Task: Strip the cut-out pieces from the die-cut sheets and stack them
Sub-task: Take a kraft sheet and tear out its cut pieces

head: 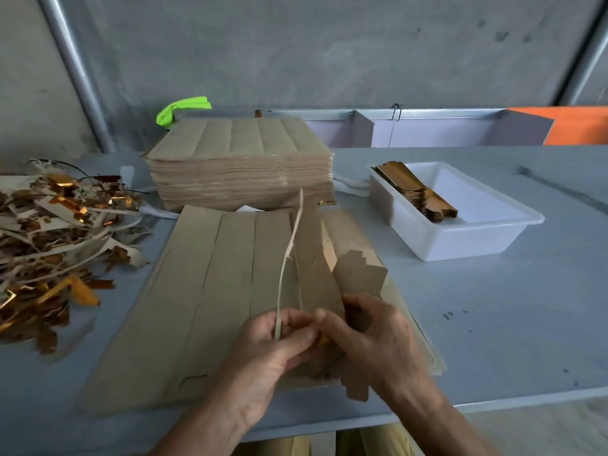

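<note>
Die-cut sheet [204, 291] mid-strip: left hand [269, 353] pinches waste strip [289, 251], right hand [371, 334] grips cut-out piece [358, 274]; few stacked in tray [460, 238], tall sheet pile [240, 166] left.

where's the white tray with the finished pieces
In the head view the white tray sits on the right side of the table, just right of the tall stack of sheets, with gold pieces along its left wall.
</note>
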### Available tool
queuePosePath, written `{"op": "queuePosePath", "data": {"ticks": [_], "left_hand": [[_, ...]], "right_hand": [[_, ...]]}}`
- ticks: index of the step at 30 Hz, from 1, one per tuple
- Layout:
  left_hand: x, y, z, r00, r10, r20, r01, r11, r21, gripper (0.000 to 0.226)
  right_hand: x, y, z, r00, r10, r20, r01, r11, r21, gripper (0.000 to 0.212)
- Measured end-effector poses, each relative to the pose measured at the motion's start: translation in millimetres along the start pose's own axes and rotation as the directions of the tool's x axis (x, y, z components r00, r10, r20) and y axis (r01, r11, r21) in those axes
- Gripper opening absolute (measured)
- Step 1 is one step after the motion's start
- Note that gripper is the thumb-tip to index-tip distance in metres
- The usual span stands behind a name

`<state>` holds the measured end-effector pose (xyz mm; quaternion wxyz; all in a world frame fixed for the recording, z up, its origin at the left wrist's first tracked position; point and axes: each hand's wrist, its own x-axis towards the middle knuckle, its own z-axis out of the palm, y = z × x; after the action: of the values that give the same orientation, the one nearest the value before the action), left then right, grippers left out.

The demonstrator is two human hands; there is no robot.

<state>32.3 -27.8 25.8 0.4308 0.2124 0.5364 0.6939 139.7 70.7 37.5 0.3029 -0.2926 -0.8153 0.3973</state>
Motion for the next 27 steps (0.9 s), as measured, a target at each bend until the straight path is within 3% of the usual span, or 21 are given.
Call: {"op": "queuePosePath", "data": {"ticks": [2, 5, 7, 10, 14, 18, 21, 24, 27], "left_hand": [[-0.3, -2.9, 0.0, 0.999, -0.005, -0.041, 0.007, 0.998, 0.057, 0.011], [1.7, -1.3, -4.6, 0.995, -0.006, -0.099, 0.009, 1.000, 0.028, 0.000], [2.6, 2.3, -5.8, 0.996, 0.026, -0.089, -0.021, 0.998, 0.055, 0.009], [4.0, 6.1, -5.5, 0.994, 0.089, -0.063, -0.086, 0.995, 0.045, 0.018], [4.9, 11.8, 0.5, 0.993, 0.099, 0.058, -0.093, 0.991, -0.091, 0.019], [2.9, 15.5, 3.5, 0.987, 0.114, 0.110, -0.115, 0.993, -0.003, 0.021], [11.5, 22.6, 2.1, 0.992, 0.090, -0.086, -0.096, 0.993, -0.070, 0.020], [25.4, 31.1, -8.1, 0.937, 0.046, -0.347, -0.112, 0.979, -0.172, 0.025], [30.9, 42.1, -22.2, 0.880, 0.058, -0.471, -0.175, 0.962, -0.208, 0.025]], "right_hand": [[5.4, 4.6, 0.3, 0.989, 0.148, -0.006, -0.146, 0.983, 0.113, 0.022], [13.1, 9.5, -5.0, 0.922, 0.377, 0.088, -0.384, 0.867, 0.318, 0.035], [16.6, 11.9, -7.7, 0.884, 0.449, 0.131, -0.464, 0.808, 0.363, 0.037], [20.3, 14.0, -8.1, 0.860, 0.487, 0.152, -0.506, 0.773, 0.383, 0.032], [27.0, 10.9, -6.2, 0.865, 0.480, 0.147, -0.497, 0.780, 0.381, 0.021], [32.6, 9.3, -4.4, 0.894, 0.414, 0.169, -0.446, 0.854, 0.267, 0.024], [35.4, 14.6, -7.7, 0.872, 0.453, 0.185, -0.488, 0.831, 0.265, 0.024], [35.6, 23.6, -14.1, 0.837, 0.522, 0.167, -0.542, 0.746, 0.387, 0.024], [34.9, 28.2, -17.7, 0.823, 0.541, 0.174, -0.556, 0.702, 0.445, 0.018]]}}
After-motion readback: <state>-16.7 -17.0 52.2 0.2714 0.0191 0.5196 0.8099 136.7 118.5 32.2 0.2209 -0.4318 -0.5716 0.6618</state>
